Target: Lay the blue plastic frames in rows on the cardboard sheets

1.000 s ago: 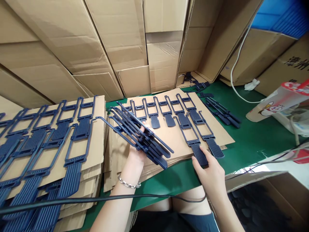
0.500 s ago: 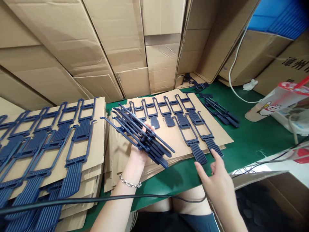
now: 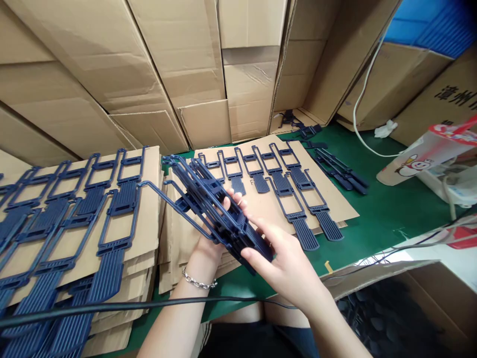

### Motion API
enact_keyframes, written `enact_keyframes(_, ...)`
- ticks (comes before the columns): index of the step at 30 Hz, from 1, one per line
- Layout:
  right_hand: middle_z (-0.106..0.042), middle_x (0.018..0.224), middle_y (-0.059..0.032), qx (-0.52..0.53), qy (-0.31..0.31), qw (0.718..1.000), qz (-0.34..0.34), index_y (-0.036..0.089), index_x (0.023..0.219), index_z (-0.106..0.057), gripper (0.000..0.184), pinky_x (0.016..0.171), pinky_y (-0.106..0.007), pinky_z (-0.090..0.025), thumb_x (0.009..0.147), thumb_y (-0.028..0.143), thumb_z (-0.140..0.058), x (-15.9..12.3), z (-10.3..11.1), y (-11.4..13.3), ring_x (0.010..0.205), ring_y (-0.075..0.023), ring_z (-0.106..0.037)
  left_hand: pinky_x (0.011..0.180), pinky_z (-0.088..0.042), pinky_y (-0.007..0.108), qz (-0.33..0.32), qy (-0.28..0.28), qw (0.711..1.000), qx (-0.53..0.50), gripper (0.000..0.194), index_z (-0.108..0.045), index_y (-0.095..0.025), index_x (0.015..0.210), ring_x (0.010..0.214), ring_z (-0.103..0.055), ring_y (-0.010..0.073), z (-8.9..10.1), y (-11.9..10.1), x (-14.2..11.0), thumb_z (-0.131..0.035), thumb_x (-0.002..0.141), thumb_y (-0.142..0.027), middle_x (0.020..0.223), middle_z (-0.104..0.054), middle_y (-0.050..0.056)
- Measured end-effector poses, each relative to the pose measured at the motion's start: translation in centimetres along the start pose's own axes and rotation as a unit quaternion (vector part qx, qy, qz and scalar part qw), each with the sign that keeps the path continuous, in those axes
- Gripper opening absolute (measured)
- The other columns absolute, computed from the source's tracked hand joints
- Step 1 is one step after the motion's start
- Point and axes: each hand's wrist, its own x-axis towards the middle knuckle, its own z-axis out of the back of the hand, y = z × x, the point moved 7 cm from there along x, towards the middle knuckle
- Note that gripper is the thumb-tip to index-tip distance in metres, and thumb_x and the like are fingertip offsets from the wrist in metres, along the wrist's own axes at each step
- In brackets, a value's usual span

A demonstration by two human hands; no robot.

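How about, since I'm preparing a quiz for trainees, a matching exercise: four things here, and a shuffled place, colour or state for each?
1. Bundle of navy frames
2. Chain bracelet
3. Drink cup
4. Open cardboard box

A. Printed with a cartoon figure
B. At lower right, dark pieces inside
C. Between left hand and right hand
D. Silver-coloured

Pairs: 1-C, 2-D, 3-A, 4-B
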Motion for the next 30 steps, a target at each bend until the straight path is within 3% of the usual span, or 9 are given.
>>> enact_keyframes(5, -0.048, 0.120, -0.0021, -0.012, -0.015, 1.000, 0.010, 0.021, 0.122, -0.042, 0.038, 0.091, -0.027, -0.039, 0.085, 0.028, -0.038, 1.1, 0.0, 0.0, 0.107, -0.0137, -0.047, 0.077, -0.049, 0.030, 0.050, -0.025, 0.998, 0.001, 0.021, -0.062, -0.018, 0.089, 0.078, -0.061, 0.0147, 1.5, 1.4, 1.0, -0.046, 0.078, -0.010, 0.088, -0.064, 0.003)
enact_keyframes(9, -0.053, 0.113, -0.0054, -0.100, -0.156, 0.983, -0.020, 0.018, 0.119, -0.044, 0.039, 0.083, -0.028, -0.044, 0.082, 0.031, -0.041, 0.6, 1.5, -1.4, 0.101, -0.0168, -0.051, 0.072, -0.049, 0.027, 0.045, -0.035, 0.998, -0.009, 0.022, -0.062, -0.019, 0.091, 0.079, -0.061, 0.0145, 2.0, 1.3, 1.3, -0.043, 0.081, -0.011, 0.095, -0.063, 0.002)
enact_keyframes(12, -0.053, 0.111, -0.0073, -0.156, -0.224, 0.960, -0.061, 0.016, 0.118, -0.042, 0.041, 0.077, -0.030, -0.045, 0.081, 0.033, -0.041, -0.3, 2.1, -2.9, 0.097, -0.0192, -0.053, 0.065, -0.049, 0.025, 0.031, -0.095, 0.995, -0.015, 0.023, -0.062, -0.023, 0.087, 0.080, -0.061, 0.0137, 2.3, 0.4, 1.0, -0.042, 0.083, -0.012, 0.099, -0.062, -0.002)
enact_keyframes(15, -0.055, 0.108, -0.0070, -0.177, -0.188, 0.960, -0.110, 0.017, 0.118, -0.043, 0.041, 0.075, -0.031, -0.045, 0.081, 0.035, -0.041, -0.9, 1.8, -4.7, 0.094, -0.0204, -0.054, 0.062, -0.048, 0.021, -0.005, -0.111, 0.992, -0.054, 0.025, -0.061, -0.024, 0.086, 0.079, -0.061, 0.0108, 2.1, -0.7, 0.7, -0.038, 0.085, -0.014, 0.094, -0.063, -0.004)
enact_keyframes(20, -0.055, 0.107, -0.0067, -0.186, -0.143, 0.959, -0.160, 0.018, 0.116, -0.044, 0.040, 0.077, -0.032, -0.044, 0.081, 0.036, -0.039, -1.9, 1.4, -6.3, 0.095, -0.0206, -0.053, 0.059, -0.046, 0.017, -0.051, -0.045, 0.994, -0.081, 0.020, -0.060, -0.020, 0.087, 0.072, -0.059, 0.0069, 1.3, -1.9, 0.7, -0.041, 0.085, -0.014, 0.086, -0.064, -0.004)
enact_keyframes(30, -0.053, 0.103, -0.0102, -0.201, -0.098, 0.951, -0.215, 0.016, 0.120, -0.040, 0.044, 0.081, -0.036, -0.041, 0.078, 0.031, -0.040, -1.8, 1.0, -6.8, 0.097, -0.0238, -0.052, 0.061, -0.045, 0.017, -0.016, -0.060, 0.994, -0.086, 0.019, -0.060, -0.022, 0.085, 0.075, -0.058, 0.0075, 1.4, -1.0, 0.7, -0.043, 0.083, -0.015, 0.087, -0.063, -0.004)
